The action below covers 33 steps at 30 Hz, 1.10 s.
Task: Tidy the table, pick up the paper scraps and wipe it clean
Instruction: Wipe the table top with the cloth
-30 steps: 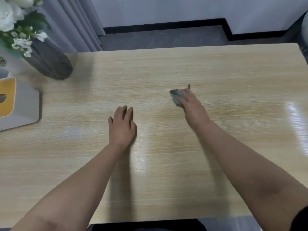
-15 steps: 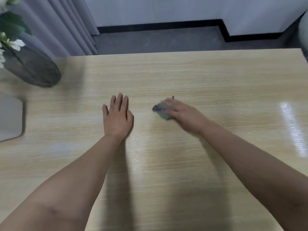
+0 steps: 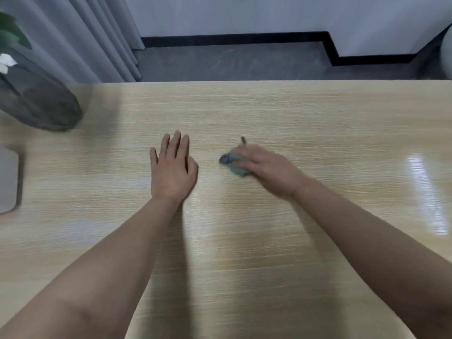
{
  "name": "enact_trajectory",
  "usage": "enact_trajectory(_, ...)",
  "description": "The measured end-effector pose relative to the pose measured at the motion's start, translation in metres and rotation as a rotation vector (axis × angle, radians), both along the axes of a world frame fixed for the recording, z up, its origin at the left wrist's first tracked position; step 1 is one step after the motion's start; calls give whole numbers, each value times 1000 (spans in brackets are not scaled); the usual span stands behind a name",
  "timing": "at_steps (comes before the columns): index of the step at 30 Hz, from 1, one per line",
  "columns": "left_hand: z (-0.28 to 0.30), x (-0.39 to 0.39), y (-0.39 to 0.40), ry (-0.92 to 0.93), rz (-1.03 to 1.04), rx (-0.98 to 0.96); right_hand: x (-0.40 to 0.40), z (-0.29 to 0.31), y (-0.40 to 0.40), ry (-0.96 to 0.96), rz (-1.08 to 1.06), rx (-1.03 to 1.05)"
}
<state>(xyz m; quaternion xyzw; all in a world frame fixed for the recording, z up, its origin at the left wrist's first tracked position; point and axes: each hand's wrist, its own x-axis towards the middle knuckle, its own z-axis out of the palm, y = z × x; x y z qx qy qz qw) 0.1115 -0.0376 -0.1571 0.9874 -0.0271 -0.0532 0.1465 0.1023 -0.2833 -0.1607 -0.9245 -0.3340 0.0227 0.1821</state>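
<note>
On the light wooden table (image 3: 305,113), my right hand (image 3: 266,167) presses a small grey-green cloth (image 3: 233,165) against the surface near the middle. Part of the cloth sticks out to the left of my fingers, and the rest is hidden under the hand. My left hand (image 3: 172,167) lies flat on the table with straight fingers, a short way left of the cloth and not touching it. No paper scraps are in view.
A dark grey vase (image 3: 36,104) with green leaves and white flowers stands at the table's far left corner. A grey box (image 3: 8,179) sits at the left edge. Grey curtains (image 3: 80,37) and dark floor (image 3: 232,62) lie beyond the far edge.
My right hand has slid the cloth left and nearer to me across the table. The view has shifted right, so the vase and box sit further left. My left hand stays flat.
</note>
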Motion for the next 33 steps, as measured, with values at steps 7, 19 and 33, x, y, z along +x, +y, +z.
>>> enact_trajectory(7, 1, -1, 0, -11, 8, -16, 29, -9, 16, -25, -605, 53)
enact_trajectory(19, 0, 0, 0, -9, 14, -14, 49, -8, 24, 44, -501, 39)
enact_trajectory(33, 0, 1, 1, -13, 7, -3, 101, -17, 98, -50, -460, 104)
